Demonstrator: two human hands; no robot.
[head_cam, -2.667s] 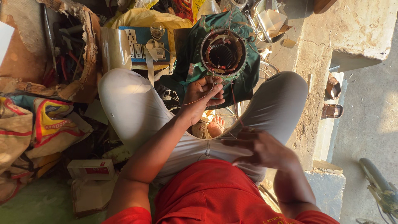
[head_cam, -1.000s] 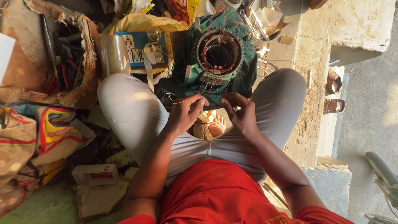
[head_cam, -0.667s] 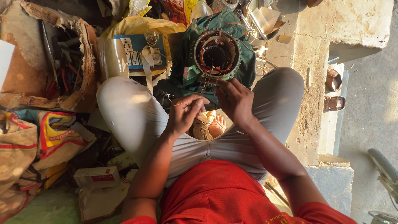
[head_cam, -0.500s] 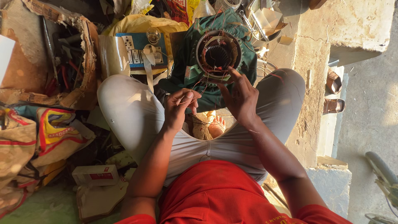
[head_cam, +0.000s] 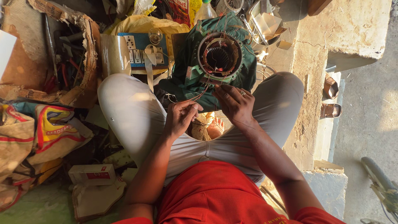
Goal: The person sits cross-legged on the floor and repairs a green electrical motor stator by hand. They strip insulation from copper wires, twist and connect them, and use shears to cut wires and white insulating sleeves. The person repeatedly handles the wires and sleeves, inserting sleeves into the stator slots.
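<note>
I sit cross-legged with a green motor stator (head_cam: 215, 62) standing on end in front of my knees, its round bore ringed with copper windings. Thin copper wires (head_cam: 203, 91) run from its lower rim down toward my hands. My left hand (head_cam: 180, 118) is closed, pinching those wires between fingers and thumb, just below and left of the stator. My right hand (head_cam: 234, 103) rests against the stator's lower edge, fingers curled at the wire ends; a ring shows on one finger. Whether it grips a wire is unclear.
A torn cardboard box (head_cam: 62, 58) of tools and cables sits at the left. A blue switchboard panel (head_cam: 143, 49) lies beside the stator. Printed bags (head_cam: 37, 137) and a small carton (head_cam: 92, 174) lie at my left. A concrete step (head_cam: 344, 37) and sandals (head_cam: 330, 97) are on the right.
My right hand rose from my lap to the stator's lower edge. My left hand dropped slightly from the stator and now pinches the copper wires. The view shifted a little.
</note>
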